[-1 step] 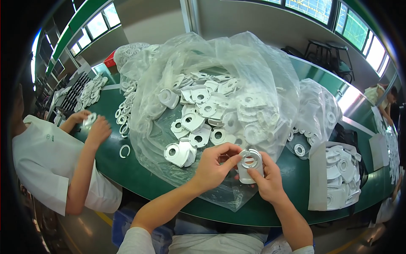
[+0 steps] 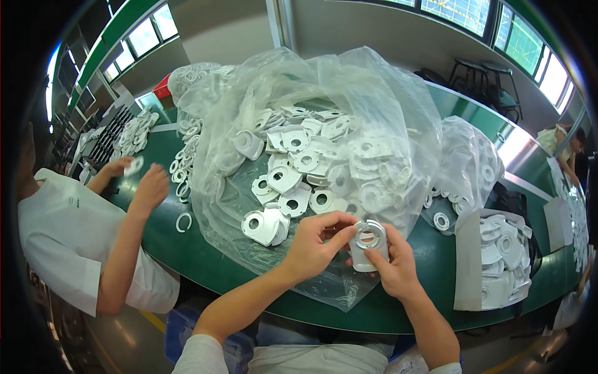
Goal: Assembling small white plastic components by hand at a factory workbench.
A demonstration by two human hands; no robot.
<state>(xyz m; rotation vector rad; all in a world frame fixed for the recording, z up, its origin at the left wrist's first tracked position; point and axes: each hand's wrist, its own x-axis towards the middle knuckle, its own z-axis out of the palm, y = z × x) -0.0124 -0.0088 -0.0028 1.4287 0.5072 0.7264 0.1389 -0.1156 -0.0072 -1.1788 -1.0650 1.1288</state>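
Note:
Just in front of the big plastic bag, both my hands hold one white plastic housing (image 2: 362,259) with a round opening. A white ring (image 2: 377,228) sits around that opening. My left hand (image 2: 319,246) is closed, thumb and forefinger pinching the ring's upper left edge. My right hand (image 2: 397,262) wraps the housing's right side, its thumb pressed on the front below the opening. The fingers behind the housing are mostly hidden. Beyond my hands, similar white housings (image 2: 283,179) lie heaped in the open clear bag (image 2: 218,206).
To the right stands a carton (image 2: 467,268) full of white parts, with a bag of rings (image 2: 441,220) behind it. A co-worker's hand (image 2: 151,187) is at the left, near a loose open ring (image 2: 184,222). The green table (image 2: 205,265) curves toward me.
The co-worker's hands have moved apart, the one nearer me shifting right, the other keeping a white part. My own hands and the housing look almost unmoved.

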